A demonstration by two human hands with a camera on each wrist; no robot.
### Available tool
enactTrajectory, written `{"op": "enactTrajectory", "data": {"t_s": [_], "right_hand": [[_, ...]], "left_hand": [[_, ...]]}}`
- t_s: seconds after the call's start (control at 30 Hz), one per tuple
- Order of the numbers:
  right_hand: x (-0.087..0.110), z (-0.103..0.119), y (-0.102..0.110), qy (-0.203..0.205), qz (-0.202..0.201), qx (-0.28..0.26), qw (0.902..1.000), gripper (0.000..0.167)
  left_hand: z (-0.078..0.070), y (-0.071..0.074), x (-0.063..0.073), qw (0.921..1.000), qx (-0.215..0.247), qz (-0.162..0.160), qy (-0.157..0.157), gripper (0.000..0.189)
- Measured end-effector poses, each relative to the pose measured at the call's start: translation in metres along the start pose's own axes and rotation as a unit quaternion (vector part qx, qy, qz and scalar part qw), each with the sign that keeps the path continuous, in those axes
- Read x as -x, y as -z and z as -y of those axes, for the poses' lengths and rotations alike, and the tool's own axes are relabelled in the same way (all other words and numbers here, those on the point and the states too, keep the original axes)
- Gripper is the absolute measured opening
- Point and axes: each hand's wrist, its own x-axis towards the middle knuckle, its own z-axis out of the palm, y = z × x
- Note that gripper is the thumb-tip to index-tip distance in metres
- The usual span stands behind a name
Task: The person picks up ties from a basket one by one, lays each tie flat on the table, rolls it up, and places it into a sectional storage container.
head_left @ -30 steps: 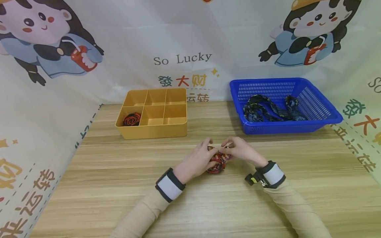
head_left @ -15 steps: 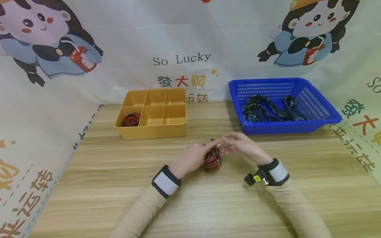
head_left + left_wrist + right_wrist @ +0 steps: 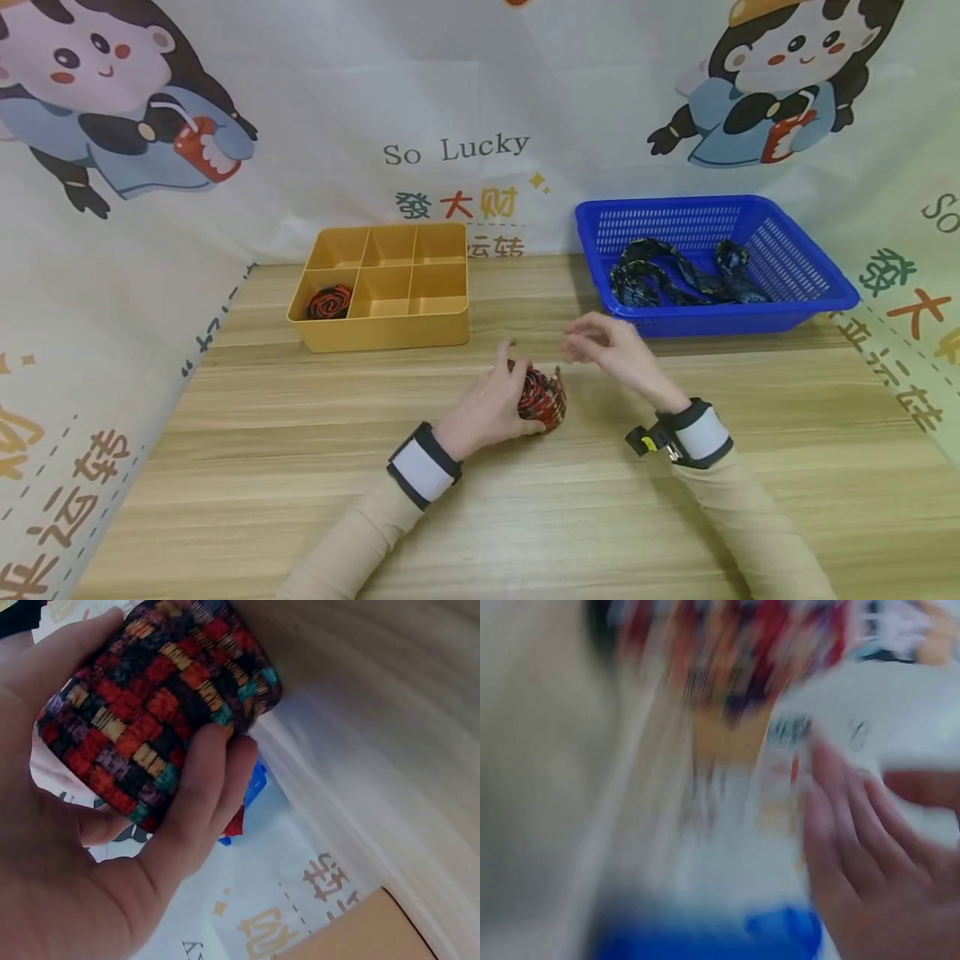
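Note:
My left hand [image 3: 486, 410] grips a rolled-up necktie [image 3: 545, 402], its spiral edge facing up, at the middle of the table. In the left wrist view the tie's woven checks of red, black, orange and teal show, with thumb and fingers curled round the roll. A small end of the tie sticks up on its right side. My right hand [image 3: 618, 354] hovers right of the roll, apart from it, fingers loosely bent and holding nothing. Motion blurs the right wrist view, where the fingers [image 3: 855, 825] look nearly straight.
A yellow six-compartment box [image 3: 382, 332] stands at the back left; its front left compartment holds a rolled black and orange tie [image 3: 329, 302]. At the back right a blue basket [image 3: 750, 321] holds dark patterned ties [image 3: 645, 283]. A printed cloth backdrop rises behind.
My right hand has let go of the tie and drawn back up and to the right. My left hand has shifted its hold, and the roll now sits turned slightly rightward.

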Motion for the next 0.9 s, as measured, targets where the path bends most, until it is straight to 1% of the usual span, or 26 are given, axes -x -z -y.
{"op": "enactTrajectory", "data": {"t_s": [0.03, 0.07, 0.1, 0.13, 0.17, 0.2, 0.23, 0.3, 0.33, 0.37, 0.4, 0.43, 0.47, 0.5, 0.53, 0.57, 0.6, 0.63, 0.67, 0.7, 0.73, 0.77, 0.8, 0.83, 0.9], "right_hand": [[0.0, -0.001, 0.006, 0.031, -0.06, 0.067, 0.9955, 0.025], [0.0, -0.002, 0.012, 0.044, -0.118, 0.134, 0.9829, 0.023], [0.001, -0.005, 0.02, 0.049, -0.166, 0.196, 0.9652, 0.023], [0.003, -0.008, 0.028, 0.044, -0.195, 0.244, 0.949, 0.027], [0.004, -0.011, 0.037, 0.031, -0.199, 0.283, 0.9379, 0.032], [0.007, -0.013, 0.046, 0.005, -0.181, 0.309, 0.9337, 0.037], [0.009, -0.015, 0.053, -0.02, -0.156, 0.332, 0.9302, 0.043], [0.013, -0.018, 0.064, -0.048, -0.108, 0.36, 0.9253, 0.05], [0.014, -0.018, 0.068, -0.057, -0.088, 0.366, 0.9245, 0.052], [0.014, -0.018, 0.071, -0.062, -0.071, 0.372, 0.9234, 0.053], [0.014, -0.018, 0.073, -0.064, -0.06, 0.375, 0.9229, 0.053], [0.014, -0.018, 0.074, -0.062, -0.055, 0.377, 0.9223, 0.053], [0.013, -0.017, 0.074, -0.06, -0.052, 0.377, 0.9227, 0.054], [0.013, -0.017, 0.075, -0.06, -0.049, 0.378, 0.9227, 0.053], [0.013, -0.017, 0.075, -0.06, -0.047, 0.379, 0.9222, 0.053], [0.012, -0.016, 0.075, -0.061, -0.045, 0.38, 0.9217, 0.053], [0.012, -0.016, 0.075, -0.064, -0.042, 0.382, 0.9212, 0.053], [0.012, -0.016, 0.075, -0.067, -0.039, 0.382, 0.9209, 0.053], [0.012, -0.016, 0.075, -0.069, -0.036, 0.382, 0.9207, 0.054], [0.012, -0.016, 0.074, -0.072, -0.033, 0.382, 0.9208, 0.054], [0.012, -0.016, 0.074, -0.074, -0.03, 0.382, 0.9207, 0.054], [0.012, -0.016, 0.074, -0.074, -0.028, 0.382, 0.9208, 0.054], [0.011, -0.016, 0.074, -0.075, -0.027, 0.381, 0.9212, 0.054], [0.011, -0.016, 0.073, -0.075, -0.027, 0.379, 0.9221, 0.054], [0.012, -0.016, 0.073, -0.073, -0.029, 0.377, 0.9228, 0.054]], "left_hand": [[0.0, 0.002, 0.0, 0.9999, 0.007, 0.006, 0.009, 0.081], [0.001, 0.003, 0.0, 0.9997, 0.014, 0.013, 0.015, 0.079], [0.003, 0.006, 0.0, 0.9993, 0.022, 0.019, 0.022, 0.078], [0.005, 0.009, -0.001, 0.9992, 0.025, 0.019, 0.024, 0.077], [0.007, 0.013, -0.001, 0.9991, 0.027, 0.018, 0.027, 0.075], [0.011, 0.016, -0.001, 0.9994, 0.021, 0.004, 0.025, 0.074], [0.015, 0.021, -0.001, 0.9992, 0.024, -0.011, 0.031, 0.073], [0.023, 0.034, -0.001, 0.9972, 0.005, -0.056, 0.049, 0.073], [0.028, 0.043, -0.001, 0.9943, -0.009, -0.085, 0.064, 0.073], [0.033, 0.052, -0.002, 0.9897, -0.02, -0.114, 0.084, 0.074], [0.04, 0.062, -0.002, 0.9826, -0.033, -0.148, 0.107, 0.073], [0.046, 0.073, -0.003, 0.9737, -0.037, -0.176, 0.14, 0.073], [0.054, 0.083, -0.004, 0.9609, -0.05, -0.212, 0.171, 0.071], [0.062, 0.092, -0.006, 0.9458, -0.058, -0.244, 0.206, 0.072], [0.07, 0.101, -0.008, 0.9301, -0.067, -0.266, 0.244, 0.071], [0.079, 0.108, -0.011, 0.9153, -0.077, -0.278, 0.281, 0.07], [0.087, 0.114, -0.014, 0.9022, -0.088, -0.276, 0.32, 0.071], [0.095, 0.119, -0.017, 0.8924, -0.103, -0.259, 0.355, 0.071], [0.102, 0.123, -0.021, 0.8862, -0.119, -0.232, 0.383, 0.071], [0.109, 0.126, -0.025, 0.884, -0.136, -0.195, 0.402, 0.072], [0.115, 0.127, -0.029, 0.885, -0.15, -0.157, 0.412, 0.074], [0.12, 0.127, -0.032, 0.8891, -0.16, -0.119, 0.412, 0.076], [0.124, 0.127, -0.036, 0.8954, -0.166, -0.086, 0.404, 0.076], [0.128, 0.126, -0.039, 0.9033, -0.17, -0.057, 0.39, 0.078], [0.136, 0.121, -0.044, 0.9208, -0.16, -0.018, 0.355, 0.081]]}}
